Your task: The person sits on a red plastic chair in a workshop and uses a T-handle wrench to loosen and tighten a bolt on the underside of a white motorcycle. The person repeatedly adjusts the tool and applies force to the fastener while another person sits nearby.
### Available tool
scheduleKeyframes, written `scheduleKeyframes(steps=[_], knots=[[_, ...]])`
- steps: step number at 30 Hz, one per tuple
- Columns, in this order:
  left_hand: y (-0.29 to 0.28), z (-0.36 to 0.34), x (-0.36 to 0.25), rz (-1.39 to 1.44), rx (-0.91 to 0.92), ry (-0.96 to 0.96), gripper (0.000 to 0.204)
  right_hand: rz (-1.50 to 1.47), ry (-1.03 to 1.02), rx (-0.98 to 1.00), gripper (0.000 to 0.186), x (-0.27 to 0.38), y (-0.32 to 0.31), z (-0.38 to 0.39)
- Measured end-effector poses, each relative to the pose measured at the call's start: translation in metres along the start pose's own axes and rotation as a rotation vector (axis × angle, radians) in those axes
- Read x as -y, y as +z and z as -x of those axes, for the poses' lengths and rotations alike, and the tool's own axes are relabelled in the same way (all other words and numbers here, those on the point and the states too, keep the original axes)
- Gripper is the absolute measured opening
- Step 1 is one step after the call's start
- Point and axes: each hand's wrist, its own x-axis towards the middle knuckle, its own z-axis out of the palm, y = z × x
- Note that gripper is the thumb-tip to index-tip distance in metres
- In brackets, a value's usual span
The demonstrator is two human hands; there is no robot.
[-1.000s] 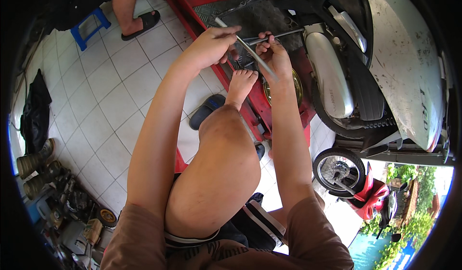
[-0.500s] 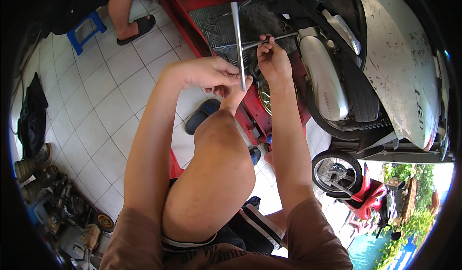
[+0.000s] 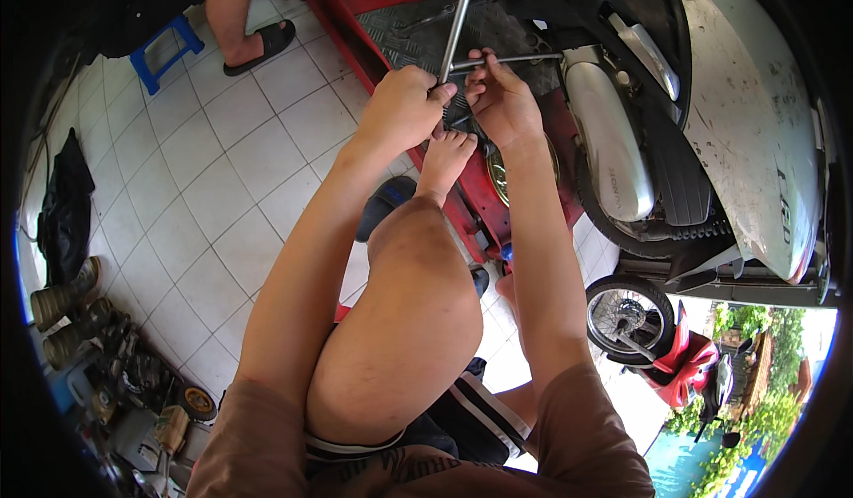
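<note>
Against half a second ago, the steel bar handle has swung round so its far end leans toward the silver cover of the motorcycle instead of away from it; the left hand has risen and now wraps the near end, which it earlier met only with its fingers. That left grip is closed round the bar, well left of the cover, with most of the bar standing out beyond the fist. The long metal shaft runs from the bar to just beside the cover's upper end. Between bar and cover, the right hand has a narrow grip, thumb and fingers curled round the shaft, as before.
</note>
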Motion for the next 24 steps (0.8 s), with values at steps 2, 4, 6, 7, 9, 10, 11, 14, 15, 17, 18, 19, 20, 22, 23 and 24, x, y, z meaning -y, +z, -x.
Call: scheduleKeyframes(steps=[2, 4, 6, 7, 9, 10, 11, 14, 15, 17, 18, 19, 20, 22, 23, 24], knots=[[-0.004, 0.000, -0.007, -0.038, 0.147, -0.061, 0.037, 0.078, 0.013, 0.030, 0.018, -0.005, -0.001, 0.004], [-0.014, 0.001, -0.015, 0.216, 0.238, -0.044, 0.041, 0.075, -0.017, 0.017, 0.019, -0.006, -0.004, 0.005], [-0.021, 0.005, -0.019, 0.421, 0.234, -0.004, 0.046, 0.054, -0.035, 0.003, 0.019, -0.008, -0.006, 0.005], [-0.024, 0.005, -0.020, 0.500, 0.185, 0.035, 0.050, 0.041, -0.041, -0.003, 0.018, -0.006, -0.006, 0.004], [-0.029, 0.003, -0.015, 0.620, 0.103, 0.068, 0.051, -0.027, -0.028, 0.002, 0.017, -0.003, -0.005, 0.002], [-0.032, 0.001, -0.009, 0.511, 0.100, -0.011, 0.048, -0.040, -0.037, 0.007, 0.016, -0.001, -0.006, 0.001], [-0.034, 0.000, -0.003, 0.402, 0.095, -0.090, 0.046, -0.053, -0.046, 0.013, 0.016, 0.001, -0.006, 0.000], [-0.034, 0.003, -0.004, 0.248, 0.416, -0.154, 0.036, -0.074, -0.067, -0.041, 0.014, 0.003, -0.006, -0.004], [-0.030, 0.006, -0.009, 0.282, 0.541, -0.054, 0.036, -0.078, -0.065, -0.049, 0.014, 0.003, -0.005, -0.007], [-0.022, 0.012, -0.019, 0.491, 0.552, 0.168, 0.040, -0.086, -0.056, -0.033, 0.013, 0.001, -0.009, -0.008], [-0.027, 0.014, -0.023, 0.547, 0.430, 0.133, 0.041, -0.096, -0.051, -0.045, 0.012, 0.002, -0.011, -0.008], [-0.034, 0.015, -0.029, 0.600, 0.307, 0.097, 0.042, -0.105, -0.044, -0.057, 0.012, 0.002, -0.012, -0.008], [-0.039, 0.015, -0.031, 0.652, 0.184, 0.061, 0.044, -0.115, -0.038, -0.070, 0.012, 0.002, -0.012, -0.007], [-0.047, 0.012, -0.022, 0.458, 0.209, -0.119, 0.041, -0.117, -0.043, -0.095, 0.011, 0.004, -0.014, -0.005], [-0.050, 0.011, -0.018, 0.334, 0.343, -0.154, 0.042, -0.118, -0.045, -0.107, 0.011, 0.004, -0.016, -0.004], [-0.050, 0.010, -0.014, 0.209, 0.475, -0.189, 0.042, -0.119, -0.047, -0.120, 0.010, 0.004, -0.017, -0.004]])
